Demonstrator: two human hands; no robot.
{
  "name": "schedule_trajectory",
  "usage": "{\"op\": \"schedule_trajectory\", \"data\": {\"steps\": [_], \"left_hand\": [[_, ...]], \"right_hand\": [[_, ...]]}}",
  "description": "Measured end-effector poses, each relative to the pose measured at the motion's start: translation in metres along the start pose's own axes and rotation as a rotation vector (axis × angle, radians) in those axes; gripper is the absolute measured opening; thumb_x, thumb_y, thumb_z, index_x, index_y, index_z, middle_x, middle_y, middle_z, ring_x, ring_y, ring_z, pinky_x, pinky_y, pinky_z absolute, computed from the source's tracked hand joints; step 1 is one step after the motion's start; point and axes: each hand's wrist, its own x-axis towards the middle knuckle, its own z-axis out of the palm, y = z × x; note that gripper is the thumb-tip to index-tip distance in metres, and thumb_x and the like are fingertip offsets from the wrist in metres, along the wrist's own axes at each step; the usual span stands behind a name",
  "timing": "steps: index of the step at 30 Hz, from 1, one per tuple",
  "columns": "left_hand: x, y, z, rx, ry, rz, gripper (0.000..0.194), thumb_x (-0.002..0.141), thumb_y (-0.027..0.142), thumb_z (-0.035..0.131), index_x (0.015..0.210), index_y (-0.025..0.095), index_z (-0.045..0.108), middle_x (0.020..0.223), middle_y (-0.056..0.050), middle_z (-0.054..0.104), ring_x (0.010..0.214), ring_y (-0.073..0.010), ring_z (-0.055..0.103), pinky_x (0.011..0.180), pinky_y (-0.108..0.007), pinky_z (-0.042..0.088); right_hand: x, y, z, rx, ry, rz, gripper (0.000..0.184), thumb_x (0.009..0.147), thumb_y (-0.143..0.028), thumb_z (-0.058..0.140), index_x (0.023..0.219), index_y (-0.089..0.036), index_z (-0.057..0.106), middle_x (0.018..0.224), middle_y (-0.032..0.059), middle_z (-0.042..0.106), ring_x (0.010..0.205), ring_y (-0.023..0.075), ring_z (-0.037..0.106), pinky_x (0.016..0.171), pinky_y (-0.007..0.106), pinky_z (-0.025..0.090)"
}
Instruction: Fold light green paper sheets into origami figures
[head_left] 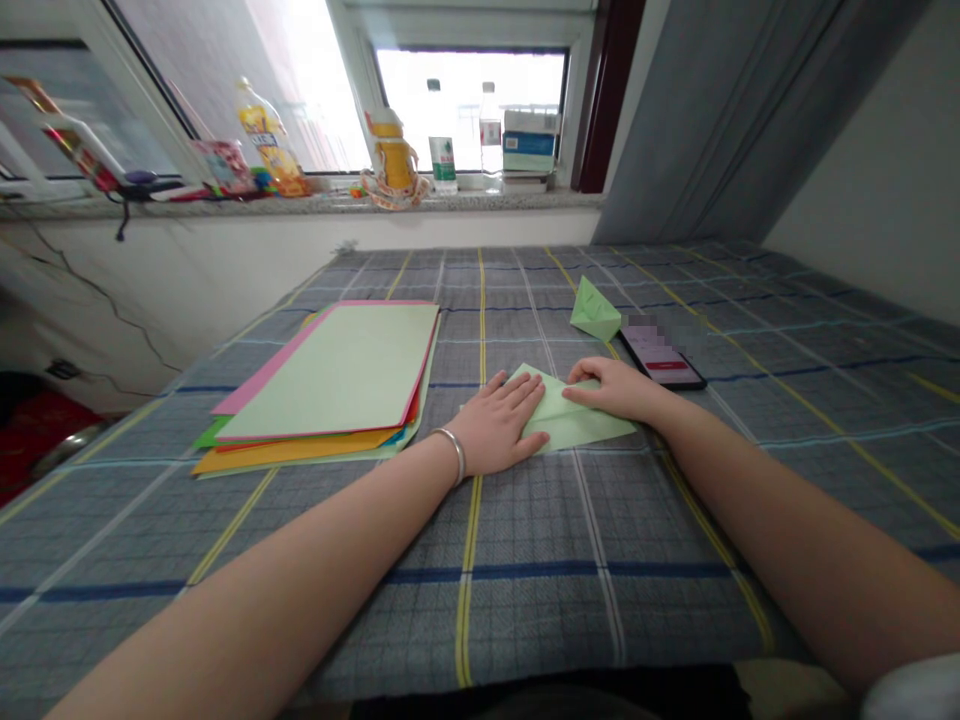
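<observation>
A light green sheet of paper (574, 420), partly folded, lies on the grey checked cloth (540, 560). My left hand (499, 425), a silver bangle on its wrist, rests flat on the paper's left side with fingers stretched out. My right hand (611, 388) presses down on the paper's upper right part, fingers held together and curled along a fold. Neither hand lifts the sheet.
A stack of coloured paper sheets (330, 385) lies to the left. A folded green paper shape (595, 312) and a phone (664, 358) sit just beyond my right hand. Bottles and boxes line the windowsill (420, 200). A grey curtain (720, 110) hangs at the right.
</observation>
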Motion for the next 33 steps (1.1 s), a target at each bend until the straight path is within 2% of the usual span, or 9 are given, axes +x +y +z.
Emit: {"op": "schedule_trajectory", "data": {"steps": [5, 8, 11, 15, 21, 26, 29, 31, 33], "left_hand": [[-0.001, 0.001, -0.002, -0.003, 0.015, 0.000, 0.069, 0.094, 0.052, 0.029, 0.149, 0.012, 0.016, 0.155, -0.009, 0.019, 0.143, -0.0244, 0.017, 0.116, -0.043, 0.007], [-0.002, -0.001, -0.004, 0.006, 0.045, 0.080, 0.060, 0.096, 0.047, 0.027, 0.149, 0.023, 0.014, 0.156, 0.000, 0.015, 0.144, -0.0229, 0.012, 0.116, -0.045, 0.001], [-0.002, -0.003, -0.005, 0.004, 0.024, 0.177, 0.055, 0.097, 0.044, 0.025, 0.149, 0.027, 0.017, 0.156, 0.005, 0.015, 0.145, -0.0209, 0.008, 0.116, -0.044, -0.004], [-0.002, -0.004, -0.007, -0.024, -0.020, 0.231, 0.055, 0.097, 0.047, 0.025, 0.149, 0.026, 0.019, 0.156, 0.005, 0.016, 0.145, -0.0219, 0.006, 0.116, -0.045, -0.004], [-0.002, -0.001, -0.010, -0.061, -0.077, 0.205, 0.054, 0.097, 0.045, 0.025, 0.148, 0.028, 0.019, 0.155, 0.004, 0.019, 0.144, -0.0204, 0.013, 0.117, -0.044, -0.001], [-0.002, -0.003, -0.010, -0.083, -0.090, 0.202, 0.054, 0.098, 0.046, 0.025, 0.148, 0.029, 0.018, 0.155, 0.003, 0.019, 0.144, -0.0212, 0.012, 0.116, -0.045, 0.002], [-0.001, -0.004, -0.008, -0.099, -0.096, 0.211, 0.055, 0.097, 0.047, 0.025, 0.149, 0.028, 0.018, 0.156, 0.003, 0.018, 0.144, -0.0221, 0.011, 0.116, -0.045, 0.005], [-0.001, -0.005, -0.007, -0.104, -0.089, 0.214, 0.055, 0.097, 0.047, 0.025, 0.148, 0.029, 0.018, 0.156, 0.002, 0.018, 0.144, -0.0224, 0.010, 0.116, -0.046, 0.006], [-0.001, -0.006, -0.006, -0.106, -0.080, 0.215, 0.055, 0.097, 0.047, 0.026, 0.148, 0.029, 0.020, 0.156, 0.002, 0.018, 0.144, -0.0220, 0.009, 0.116, -0.045, 0.006]], "right_hand": [[0.001, 0.003, -0.005, 0.047, -0.075, 0.083, 0.024, 0.074, -0.043, 0.063, 0.080, -0.020, 0.064, 0.081, 0.0026, 0.068, 0.077, 0.0197, 0.061, 0.065, 0.029, 0.042], [0.002, 0.004, -0.003, 0.026, -0.045, 0.081, 0.023, 0.076, -0.044, 0.061, 0.079, -0.021, 0.065, 0.080, 0.0027, 0.068, 0.077, 0.0201, 0.061, 0.067, 0.030, 0.042], [0.003, 0.006, 0.000, 0.027, -0.032, 0.054, 0.023, 0.077, -0.044, 0.059, 0.078, -0.021, 0.064, 0.081, 0.0027, 0.068, 0.078, 0.0200, 0.060, 0.069, 0.030, 0.042], [0.004, 0.008, 0.000, 0.046, -0.014, 0.046, 0.019, 0.076, -0.040, 0.061, 0.074, -0.022, 0.063, 0.079, 0.0016, 0.068, 0.077, 0.0191, 0.060, 0.069, 0.030, 0.041], [0.003, 0.014, -0.002, 0.091, 0.017, 0.071, 0.014, 0.075, -0.036, 0.063, 0.072, -0.022, 0.064, 0.077, 0.0009, 0.068, 0.076, 0.0186, 0.060, 0.068, 0.031, 0.042], [0.002, 0.021, -0.007, 0.152, 0.083, 0.130, 0.012, 0.074, -0.033, 0.062, 0.077, -0.021, 0.065, 0.072, 0.0018, 0.066, 0.067, 0.0175, 0.059, 0.064, 0.032, 0.046], [-0.002, 0.018, -0.011, 0.098, 0.165, -0.027, 0.016, 0.076, -0.032, 0.060, 0.087, -0.021, 0.065, 0.095, 0.0053, 0.067, 0.088, 0.0207, 0.061, 0.081, 0.036, 0.048], [-0.005, 0.013, -0.010, 0.048, 0.164, -0.180, 0.024, 0.080, -0.035, 0.057, 0.099, -0.022, 0.065, 0.114, 0.0068, 0.063, 0.110, 0.0225, 0.055, 0.098, 0.040, 0.041], [-0.008, 0.008, -0.005, -0.003, 0.119, -0.246, 0.037, 0.081, -0.038, 0.056, 0.114, -0.022, 0.061, 0.125, 0.0087, 0.058, 0.122, 0.0232, 0.048, 0.106, 0.041, 0.034]]}}
